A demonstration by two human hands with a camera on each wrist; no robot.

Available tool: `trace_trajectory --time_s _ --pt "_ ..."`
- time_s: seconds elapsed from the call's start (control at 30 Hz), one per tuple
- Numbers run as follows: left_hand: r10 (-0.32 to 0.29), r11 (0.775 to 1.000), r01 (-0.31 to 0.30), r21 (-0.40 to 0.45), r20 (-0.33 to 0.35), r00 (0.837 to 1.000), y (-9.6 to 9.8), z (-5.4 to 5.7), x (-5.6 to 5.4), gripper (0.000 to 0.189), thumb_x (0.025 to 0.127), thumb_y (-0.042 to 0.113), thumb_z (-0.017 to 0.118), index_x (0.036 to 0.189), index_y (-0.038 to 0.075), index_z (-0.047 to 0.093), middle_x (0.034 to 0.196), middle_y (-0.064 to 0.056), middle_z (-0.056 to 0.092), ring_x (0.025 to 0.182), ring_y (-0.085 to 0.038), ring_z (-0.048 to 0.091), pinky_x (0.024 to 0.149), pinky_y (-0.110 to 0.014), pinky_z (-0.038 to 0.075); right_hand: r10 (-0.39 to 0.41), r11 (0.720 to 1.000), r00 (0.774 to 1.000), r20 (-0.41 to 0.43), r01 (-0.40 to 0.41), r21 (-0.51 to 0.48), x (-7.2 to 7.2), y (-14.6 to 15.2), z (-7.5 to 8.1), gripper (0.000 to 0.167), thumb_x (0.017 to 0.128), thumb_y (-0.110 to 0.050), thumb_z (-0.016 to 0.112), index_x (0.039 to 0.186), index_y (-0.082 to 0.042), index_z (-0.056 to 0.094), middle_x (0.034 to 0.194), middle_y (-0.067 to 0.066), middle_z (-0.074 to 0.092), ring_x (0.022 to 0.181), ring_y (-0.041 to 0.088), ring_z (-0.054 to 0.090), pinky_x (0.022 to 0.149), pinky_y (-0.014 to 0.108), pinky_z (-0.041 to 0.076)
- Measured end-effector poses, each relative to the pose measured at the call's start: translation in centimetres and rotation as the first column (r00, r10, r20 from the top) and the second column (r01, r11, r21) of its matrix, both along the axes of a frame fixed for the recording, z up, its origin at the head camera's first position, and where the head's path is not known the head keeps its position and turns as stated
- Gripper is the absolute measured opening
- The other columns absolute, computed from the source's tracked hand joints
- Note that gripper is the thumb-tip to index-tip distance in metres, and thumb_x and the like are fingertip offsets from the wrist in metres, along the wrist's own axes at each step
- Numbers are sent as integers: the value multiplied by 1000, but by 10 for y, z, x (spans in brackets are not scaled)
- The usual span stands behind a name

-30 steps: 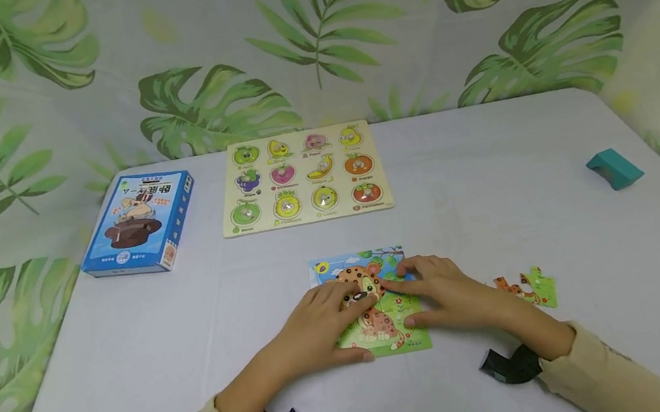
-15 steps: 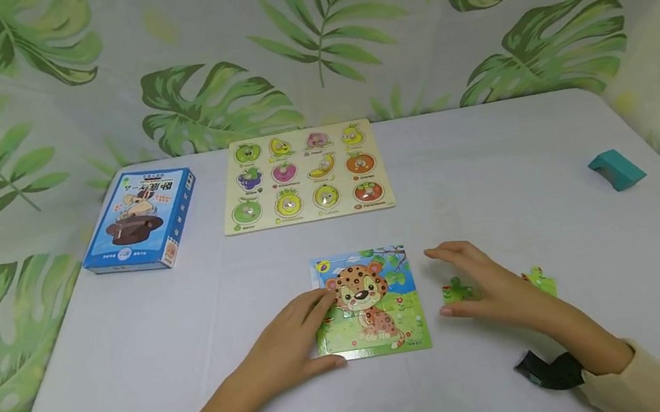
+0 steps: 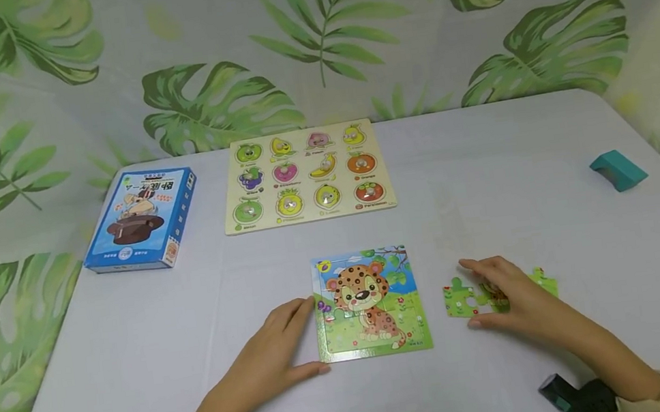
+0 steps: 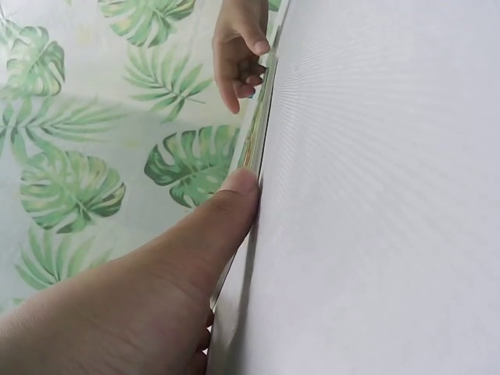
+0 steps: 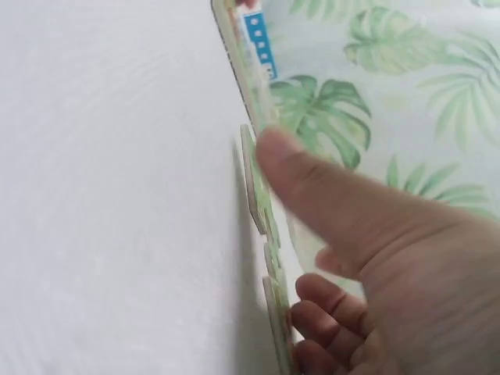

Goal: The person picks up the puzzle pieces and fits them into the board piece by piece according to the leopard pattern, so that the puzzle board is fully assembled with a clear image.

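The left hand (image 3: 264, 351), thumb and fingers apart, rests along the left edge of the puzzle (image 3: 366, 328). The right hand (image 3: 517, 300), also spread, has moved off the puzzle to the loose pieces (image 3: 458, 302) on its right, with no grip visible. The leopard picture now lies uncovered; attention seems to shift to the pieces. Beyond lies the fruit board (image 3: 267, 172).

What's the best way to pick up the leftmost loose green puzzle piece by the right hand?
Probably by pinching the near and far edges of the green puzzle piece, coming from above: it looks thin and seems to lie flat, so its rim offers the best hold. The right hand is just to its right, thumb toward the near side.
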State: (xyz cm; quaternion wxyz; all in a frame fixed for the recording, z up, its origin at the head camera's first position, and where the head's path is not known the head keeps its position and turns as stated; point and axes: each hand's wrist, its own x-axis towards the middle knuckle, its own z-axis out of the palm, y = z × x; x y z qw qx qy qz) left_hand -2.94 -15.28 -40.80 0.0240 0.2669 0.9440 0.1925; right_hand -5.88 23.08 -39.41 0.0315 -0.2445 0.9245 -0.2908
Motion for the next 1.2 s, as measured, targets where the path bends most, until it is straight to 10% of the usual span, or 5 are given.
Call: trace_trajectory --time_s 0.9,1.2 --pt "-42 999 42 26 -34 999 -1 -1 -2 81 77 59 56 135 5 40 132 -6 38 123 -18 32 97 -33 34 6 1000 1000 -2 -6 -1 -5 -3 -1 41 70 -18 77 106 -8 59 107 1 55 100 22 47 81 41 41" --pt "-45 999 45 21 -22 999 1 1 -3 81 77 57 58 136 4 39 134 -6 37 124 -17 31 99 -31 31 88 984 987 -137 -108 -144 1 -34 24 47 66 -9 79 107 -12 56 108 -5 54 103 15 44 84 19 37"
